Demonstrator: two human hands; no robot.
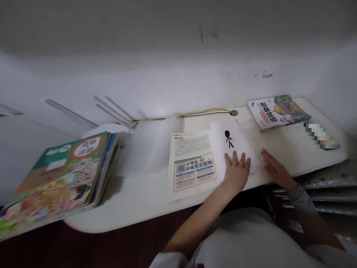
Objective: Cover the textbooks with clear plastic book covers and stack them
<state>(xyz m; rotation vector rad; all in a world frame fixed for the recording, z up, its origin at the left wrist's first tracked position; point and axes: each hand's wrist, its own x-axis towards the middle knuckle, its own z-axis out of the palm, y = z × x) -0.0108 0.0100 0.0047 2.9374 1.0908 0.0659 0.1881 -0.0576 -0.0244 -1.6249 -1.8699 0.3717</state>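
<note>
Grey clothing point(245, 238) fills the lower edge of the view. Beyond it, the left hand point(236, 173) lies flat, fingers spread, on a curling white page point(232, 143) printed with a black stick figure, rising from an open booklet point(193, 163) on a white desk point(295, 156). The right hand point(276, 171) rests apart, just beside the page's corner, gripping nothing. Pressing the curled page could crease or tear it; a careless shove could slide the booklet over the desk's near edge.
</note>
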